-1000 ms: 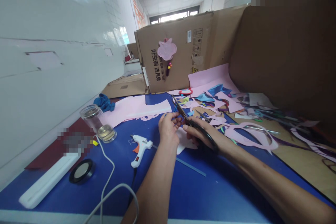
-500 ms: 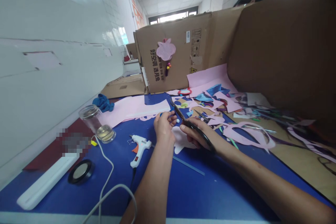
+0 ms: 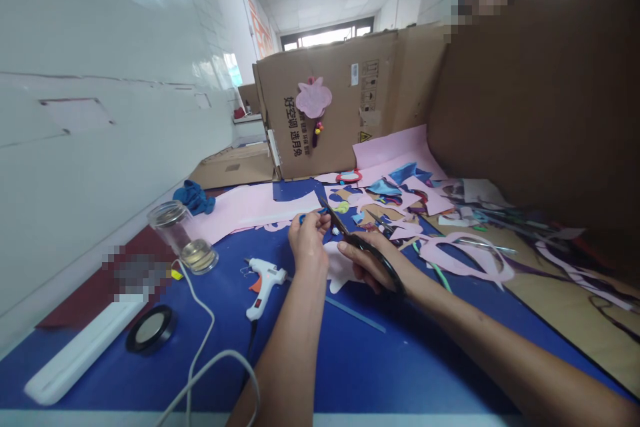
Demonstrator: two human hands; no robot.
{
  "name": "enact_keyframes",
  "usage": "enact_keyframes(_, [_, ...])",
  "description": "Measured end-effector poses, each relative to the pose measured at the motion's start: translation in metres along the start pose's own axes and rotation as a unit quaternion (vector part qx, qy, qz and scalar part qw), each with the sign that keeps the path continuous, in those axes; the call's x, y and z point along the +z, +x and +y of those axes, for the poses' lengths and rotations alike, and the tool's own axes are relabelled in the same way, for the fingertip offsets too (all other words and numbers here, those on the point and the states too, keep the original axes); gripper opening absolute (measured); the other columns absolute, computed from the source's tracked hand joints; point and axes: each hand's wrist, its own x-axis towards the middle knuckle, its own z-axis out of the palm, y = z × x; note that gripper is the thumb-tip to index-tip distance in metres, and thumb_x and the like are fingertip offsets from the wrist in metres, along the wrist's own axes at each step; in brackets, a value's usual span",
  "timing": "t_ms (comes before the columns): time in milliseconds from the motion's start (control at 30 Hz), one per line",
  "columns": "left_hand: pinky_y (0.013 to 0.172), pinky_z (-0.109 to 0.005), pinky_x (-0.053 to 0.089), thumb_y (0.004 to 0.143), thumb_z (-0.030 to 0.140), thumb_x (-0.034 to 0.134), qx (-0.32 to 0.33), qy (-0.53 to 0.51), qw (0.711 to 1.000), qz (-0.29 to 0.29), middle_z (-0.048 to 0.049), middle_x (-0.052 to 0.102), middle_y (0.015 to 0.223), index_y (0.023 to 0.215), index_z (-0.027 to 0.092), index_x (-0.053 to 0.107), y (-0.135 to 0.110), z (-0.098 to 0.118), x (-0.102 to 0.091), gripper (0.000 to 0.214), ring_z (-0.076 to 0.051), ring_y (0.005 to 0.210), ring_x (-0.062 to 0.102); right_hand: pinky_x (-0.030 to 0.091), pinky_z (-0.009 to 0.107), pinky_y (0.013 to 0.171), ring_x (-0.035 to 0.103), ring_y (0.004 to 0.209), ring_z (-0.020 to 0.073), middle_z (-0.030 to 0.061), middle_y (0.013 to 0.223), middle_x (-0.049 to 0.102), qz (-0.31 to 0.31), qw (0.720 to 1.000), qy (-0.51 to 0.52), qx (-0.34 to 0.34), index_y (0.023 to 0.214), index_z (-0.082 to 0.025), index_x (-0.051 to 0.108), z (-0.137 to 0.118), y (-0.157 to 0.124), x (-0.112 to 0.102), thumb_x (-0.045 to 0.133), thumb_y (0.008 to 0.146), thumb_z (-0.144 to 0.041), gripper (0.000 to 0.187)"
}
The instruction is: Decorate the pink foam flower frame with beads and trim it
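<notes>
My right hand (image 3: 371,259) grips black-handled scissors (image 3: 350,235), blades pointing up and to the left. My left hand (image 3: 307,240) pinches a small blue piece (image 3: 303,217) right at the blades. Both hands hover over a pale pink cut-out (image 3: 339,265) lying on the blue table cover (image 3: 390,360). A white glue gun (image 3: 261,278) lies just left of my left forearm, its cord running toward me.
A glass jar (image 3: 181,235), a black tape roll (image 3: 150,329) and a white bar (image 3: 80,353) sit at the left. Pink and blue scraps (image 3: 425,200) litter the right side. Cardboard walls (image 3: 540,100) enclose the back and right; another person's head shows above them.
Both hands and the scissors have drifted slightly left and up in view. My left fingers have shifted on the small blue piece near the blades.
</notes>
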Motion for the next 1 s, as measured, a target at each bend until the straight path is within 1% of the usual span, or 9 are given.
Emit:
enact_keyframes(200, [0.079, -0.028, 0.057, 0.067, 0.017, 0.072, 0.063, -0.018, 0.998, -0.023, -0.0036, 0.074, 0.079, 0.071, 0.018, 0.057, 0.004, 0.004, -0.001, 0.015, -0.013, 0.069, 0.070, 0.034, 0.023, 0.031, 0.046, 0.032, 0.0112, -0.0034, 0.048, 0.055, 0.018, 1.000, 0.016, 0.012, 0.069, -0.023, 0.052, 0.000, 0.000, -0.002, 0.060, 0.095, -0.066, 0.051])
enact_keyframes(367, [0.074, -0.027, 0.056, 0.067, 0.015, 0.068, 0.034, -0.012, 0.999, 0.000, -0.0052, 0.074, 0.076, 0.070, 0.018, 0.056, 0.008, 0.010, -0.005, 0.013, -0.014, 0.066, 0.070, 0.041, 0.023, 0.035, 0.051, 0.038, 0.0121, -0.0040, 0.055, 0.059, 0.050, 0.991, 0.121, 0.034, 0.084, -0.022, 0.058, 0.013, 0.011, -0.015, 0.075, 0.089, -0.058, 0.040])
enact_keyframes(500, [0.070, -0.026, 0.055, 0.065, 0.012, 0.065, 0.000, 0.004, 1.000, 0.016, -0.0053, 0.074, 0.074, 0.070, 0.017, 0.058, 0.011, 0.009, -0.007, 0.010, -0.013, 0.063, 0.068, 0.061, 0.031, 0.057, 0.071, 0.062, 0.0203, -0.0021, 0.066, 0.065, 0.053, 0.955, 0.272, 0.105, 0.106, -0.025, 0.061, 0.015, 0.017, -0.038, 0.080, 0.088, -0.044, 0.033])
enact_keyframes(567, [0.068, -0.026, 0.054, 0.064, 0.011, 0.063, -0.012, 0.015, 0.999, 0.025, -0.0058, 0.074, 0.073, 0.068, 0.017, 0.059, 0.011, 0.009, -0.008, 0.008, -0.013, 0.062, 0.068, 0.065, 0.036, 0.068, 0.077, 0.079, 0.0243, 0.0007, 0.076, 0.070, 0.039, 0.946, 0.297, 0.126, 0.116, -0.026, 0.060, 0.011, 0.015, -0.052, 0.078, 0.087, -0.034, 0.035])
enact_keyframes(633, [0.066, -0.026, 0.054, 0.064, 0.010, 0.061, -0.026, 0.027, 0.999, 0.030, -0.0065, 0.073, 0.072, 0.067, 0.017, 0.058, 0.011, 0.009, -0.008, 0.008, -0.013, 0.061, 0.067, 0.065, 0.038, 0.072, 0.079, 0.088, 0.0267, 0.0036, 0.084, 0.073, 0.024, 0.949, 0.286, 0.131, 0.121, -0.026, 0.061, 0.006, 0.011, -0.065, 0.076, 0.085, -0.031, 0.039])
enact_keyframes(733, [0.063, -0.026, 0.053, 0.062, 0.010, 0.060, -0.045, 0.048, 0.998, 0.021, -0.0056, 0.071, 0.069, 0.066, 0.017, 0.057, 0.011, 0.010, -0.007, 0.008, -0.013, 0.058, 0.065, 0.064, 0.038, 0.069, 0.078, 0.088, 0.0295, 0.0066, 0.087, 0.075, 0.036, 0.973, 0.201, 0.107, 0.124, -0.026, 0.062, 0.003, 0.005, -0.078, 0.078, 0.085, -0.039, 0.044])
enact_keyframes(833, [0.061, -0.025, 0.051, 0.062, 0.010, 0.060, -0.051, 0.058, 0.997, 0.019, -0.0050, 0.071, 0.069, 0.066, 0.017, 0.058, 0.012, 0.011, -0.007, 0.009, -0.012, 0.056, 0.063, 0.058, 0.037, 0.064, 0.076, 0.078, 0.0308, 0.0085, 0.085, 0.077, 0.108, 0.989, -0.035, 0.094, 0.127, -0.024, 0.067, 0.005, 0.005, -0.086, 0.078, 0.084, -0.052, 0.052])
enact_keyframes(933, [0.059, -0.025, 0.050, 0.064, 0.012, 0.061, -0.056, 0.064, 0.996, 0.030, -0.0064, 0.074, 0.073, 0.069, 0.017, 0.059, 0.014, 0.012, -0.009, 0.008, -0.012, 0.055, 0.062, 0.054, 0.039, 0.074, 0.076, 0.094, 0.0359, 0.0139, 0.103, 0.081, 0.168, 0.934, -0.304, 0.086, 0.129, -0.024, 0.072, 0.008, 0.008, -0.087, 0.071, 0.088, -0.057, 0.053])
enact_keyframes(1000, [0.058, -0.024, 0.049, 0.066, 0.013, 0.061, -0.056, 0.069, 0.995, 0.036, -0.0065, 0.074, 0.075, 0.071, 0.017, 0.059, 0.015, 0.013, -0.010, 0.007, -0.012, 0.054, 0.062, 0.051, 0.040, 0.078, 0.075, 0.106, 0.0391, 0.0161, 0.116, 0.080, 0.171, 0.897, -0.396, 0.093, 0.131, -0.026, 0.073, 0.008, 0.008, -0.086, 0.065, 0.091, -0.055, 0.050])
